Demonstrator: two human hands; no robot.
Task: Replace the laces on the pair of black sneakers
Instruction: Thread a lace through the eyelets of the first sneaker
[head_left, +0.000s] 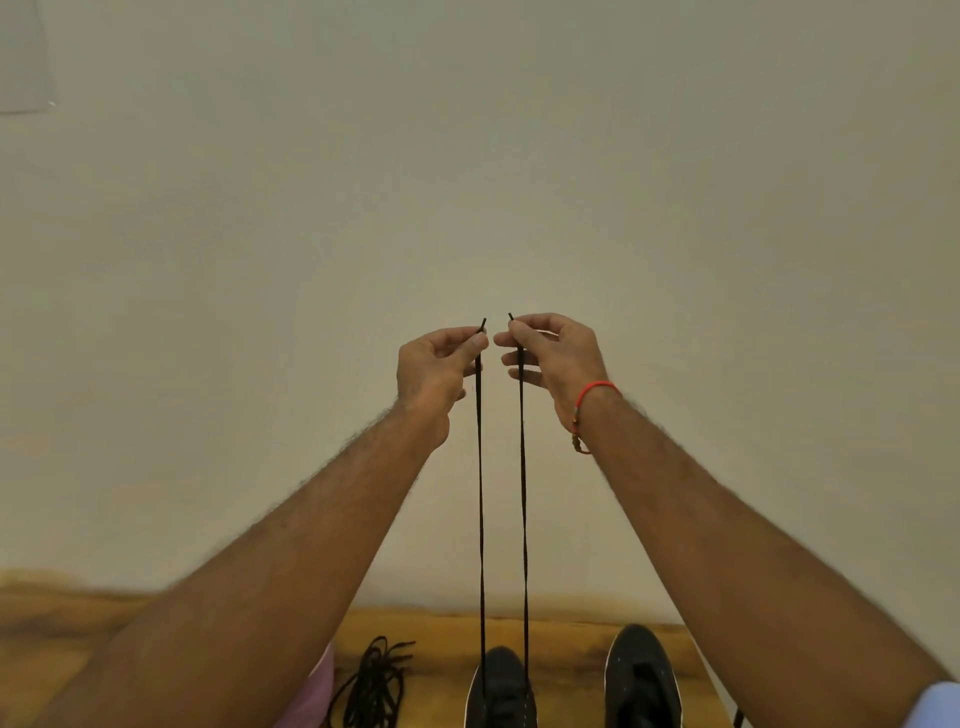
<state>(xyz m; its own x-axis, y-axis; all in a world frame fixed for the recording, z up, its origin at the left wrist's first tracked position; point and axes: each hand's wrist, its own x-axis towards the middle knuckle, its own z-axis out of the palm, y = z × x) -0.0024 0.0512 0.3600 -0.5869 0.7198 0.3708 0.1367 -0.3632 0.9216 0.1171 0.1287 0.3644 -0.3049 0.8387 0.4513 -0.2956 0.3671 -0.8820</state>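
With the left hand (436, 371) and right hand (550, 358) each pinching an end of the black lace (481, 493) high above the left sneaker (501, 686), tips level, the halves look even; keep equal tension before crossing.

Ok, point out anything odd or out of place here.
Nothing stands out. The left hand and right hand pinch the ends of a black lace threaded in the left sneaker; a loose lace bundle lies beside it.

Two black sneakers (501, 686) (643, 675) sit side by side; a black lace (480, 519) rises tight from the left one.
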